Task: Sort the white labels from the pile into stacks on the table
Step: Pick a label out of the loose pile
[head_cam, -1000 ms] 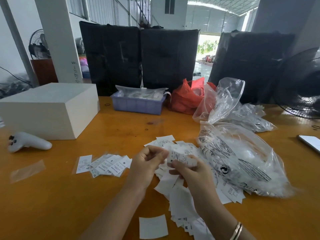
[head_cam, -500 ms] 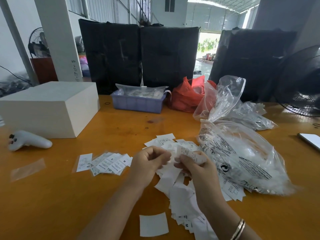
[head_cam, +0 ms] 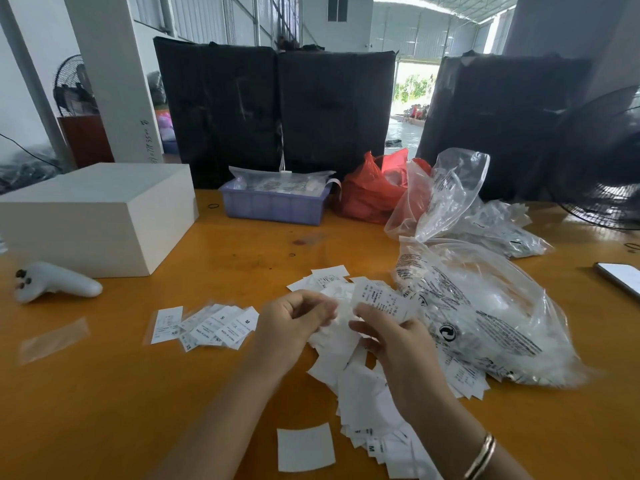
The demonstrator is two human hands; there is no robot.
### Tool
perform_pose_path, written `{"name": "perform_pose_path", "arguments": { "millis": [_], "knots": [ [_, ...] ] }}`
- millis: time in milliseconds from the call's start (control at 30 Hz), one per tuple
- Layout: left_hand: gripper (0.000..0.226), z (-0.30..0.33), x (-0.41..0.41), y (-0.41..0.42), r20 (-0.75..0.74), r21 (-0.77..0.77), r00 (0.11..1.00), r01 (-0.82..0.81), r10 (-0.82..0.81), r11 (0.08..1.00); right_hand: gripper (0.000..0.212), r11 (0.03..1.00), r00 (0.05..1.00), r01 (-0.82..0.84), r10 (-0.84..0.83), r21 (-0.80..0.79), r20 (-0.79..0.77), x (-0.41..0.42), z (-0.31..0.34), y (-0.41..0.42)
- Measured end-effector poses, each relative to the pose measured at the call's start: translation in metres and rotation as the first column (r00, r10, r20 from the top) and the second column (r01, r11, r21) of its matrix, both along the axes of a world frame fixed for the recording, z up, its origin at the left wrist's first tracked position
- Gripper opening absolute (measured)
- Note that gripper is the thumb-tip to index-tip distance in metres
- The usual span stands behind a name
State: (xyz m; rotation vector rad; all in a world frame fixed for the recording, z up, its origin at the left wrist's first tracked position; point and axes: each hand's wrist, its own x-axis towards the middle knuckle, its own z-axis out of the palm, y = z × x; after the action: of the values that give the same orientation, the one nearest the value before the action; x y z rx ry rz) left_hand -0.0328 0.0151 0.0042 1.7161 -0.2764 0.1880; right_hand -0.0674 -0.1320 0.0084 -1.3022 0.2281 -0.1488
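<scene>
Orange table (head_cam: pixel 104 393) carries our pile (head_cam: pixel 360 386) at centre and the sorted stacks (head_cam: pixel 211 325) to its left. Our right hand (head_cam: pixel 398 344) pinches one printed label (head_cam: pixel 379 301) above the pile; our left hand (head_cam: pixel 294 323) is curled beside it, and we cannot tell what it holds. Read the size mark first, then lay the label squarely on its matching stack, edges aligned, without dragging neighbours.
</scene>
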Motion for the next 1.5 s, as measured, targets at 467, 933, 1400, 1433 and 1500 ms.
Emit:
{"name": "perform_pose_path", "arguments": {
  "millis": [467, 933, 1400, 1433, 1500],
  "knots": [
    [0.019, 0.0047, -0.0006, 0.0023, -0.088, -0.021, 0.996, -0.027, 0.025, 0.999, 0.015, 0.99, 0.999, -0.038, 0.034, -0.138, -0.036, -0.0002, -0.0013, -0.0027],
    [0.03, 0.0075, -0.0043, 0.0012, -0.071, -0.048, 0.997, 0.006, -0.009, 0.999, 0.019, 0.995, 0.999, -0.049, 0.047, -0.088, -0.025, 0.0002, -0.0032, -0.0029],
    [0.008, 0.0041, -0.0027, -0.003, -0.21, -0.12, 0.975, 0.043, -0.068, 0.992, 0.019, 0.986, 0.988, -0.151, 0.149, 0.074, 0.031, -0.0018, -0.0009, 0.0031],
    [0.01, 0.0046, -0.0024, -0.0023, -0.203, -0.12, 0.975, 0.064, -0.087, 0.991, 0.02, 0.985, 0.988, -0.152, 0.149, 0.079, 0.037, -0.0014, -0.0003, 0.0021],
    [0.019, 0.0061, -0.0021, 0.0, -0.2, -0.13, 0.972, 0.095, -0.12, 0.987, 0.022, 0.983, 0.987, -0.158, 0.154, 0.099, 0.045, -0.0006, 0.0003, -0.0004]
  ]
}}
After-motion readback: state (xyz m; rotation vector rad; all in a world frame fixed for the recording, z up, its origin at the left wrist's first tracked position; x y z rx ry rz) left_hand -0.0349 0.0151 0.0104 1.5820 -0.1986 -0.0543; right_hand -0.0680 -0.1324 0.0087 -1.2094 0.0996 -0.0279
